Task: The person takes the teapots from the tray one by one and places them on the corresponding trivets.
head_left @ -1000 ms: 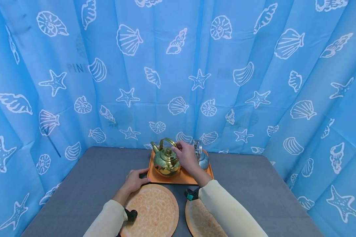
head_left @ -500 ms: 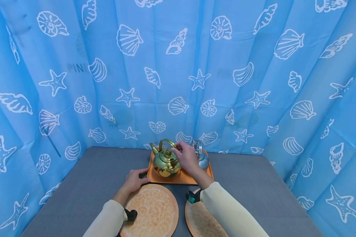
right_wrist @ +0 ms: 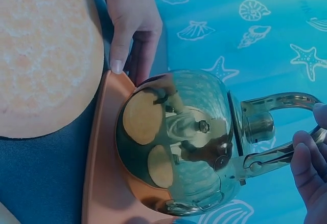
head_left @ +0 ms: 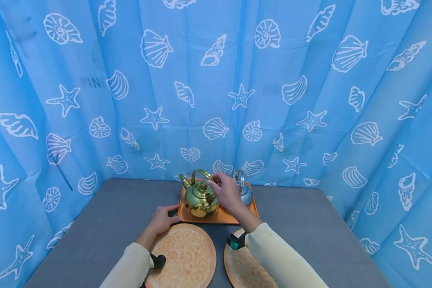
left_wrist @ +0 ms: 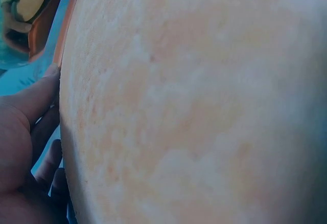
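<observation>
Golden kettle (head_left: 201, 202): right fingers (right_wrist: 305, 170) curled round handle (right_wrist: 268, 164); left fingers (right_wrist: 120, 47), apart, touch orange tray (right_wrist: 104, 152).

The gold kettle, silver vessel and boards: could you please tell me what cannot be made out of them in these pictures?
Silver vessel: head view, partly hidden by the right hand.
Inside of the gold kettle: head view, hidden by its lid.
Right board: head view, partly covered by the sleeve, cut off by the lower edge.
Left board: left wrist view, cut off by the frame.
</observation>
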The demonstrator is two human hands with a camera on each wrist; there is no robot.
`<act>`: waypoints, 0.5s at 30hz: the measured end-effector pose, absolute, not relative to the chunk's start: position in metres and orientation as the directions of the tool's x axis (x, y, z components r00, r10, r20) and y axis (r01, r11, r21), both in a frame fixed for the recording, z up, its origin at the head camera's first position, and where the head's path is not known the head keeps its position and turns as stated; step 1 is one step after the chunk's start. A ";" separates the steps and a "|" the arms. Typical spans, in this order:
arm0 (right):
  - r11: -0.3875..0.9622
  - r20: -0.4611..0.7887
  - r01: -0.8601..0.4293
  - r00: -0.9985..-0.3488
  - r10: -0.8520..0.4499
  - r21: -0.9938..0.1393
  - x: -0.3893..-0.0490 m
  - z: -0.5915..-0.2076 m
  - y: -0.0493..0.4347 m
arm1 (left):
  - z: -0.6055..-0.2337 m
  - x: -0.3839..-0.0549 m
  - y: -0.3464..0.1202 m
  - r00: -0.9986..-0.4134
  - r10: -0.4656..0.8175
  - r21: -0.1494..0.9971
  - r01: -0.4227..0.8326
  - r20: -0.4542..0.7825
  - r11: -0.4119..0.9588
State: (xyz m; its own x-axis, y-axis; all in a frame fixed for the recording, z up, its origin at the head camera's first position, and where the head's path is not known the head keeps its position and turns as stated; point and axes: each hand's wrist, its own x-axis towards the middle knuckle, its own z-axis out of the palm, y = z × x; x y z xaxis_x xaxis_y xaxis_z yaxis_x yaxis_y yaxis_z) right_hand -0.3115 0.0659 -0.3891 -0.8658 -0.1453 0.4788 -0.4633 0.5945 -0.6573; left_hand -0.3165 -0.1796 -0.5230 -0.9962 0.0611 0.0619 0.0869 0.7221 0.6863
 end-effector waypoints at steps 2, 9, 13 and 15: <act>0.603 0.488 -0.469 -0.860 -0.148 -0.645 -0.310 -0.388 0.067 | -0.523 -0.316 -0.180 -0.996 0.065 0.688 0.092 0.065 0.720; 0.612 0.513 -0.501 -0.840 -0.175 -0.612 -0.305 -0.388 0.070 | -0.523 -0.316 -0.181 -0.993 0.082 0.675 0.120 0.088 0.728; 0.597 0.523 -0.519 -0.832 -0.188 -0.612 -0.301 -0.387 0.072 | -0.522 -0.316 -0.180 -0.993 0.082 0.681 0.120 0.088 0.722; 0.591 0.523 -0.525 -0.830 -0.195 -0.613 -0.298 -0.387 0.073 | -0.521 -0.315 -0.180 -0.993 0.082 0.684 0.121 0.088 0.719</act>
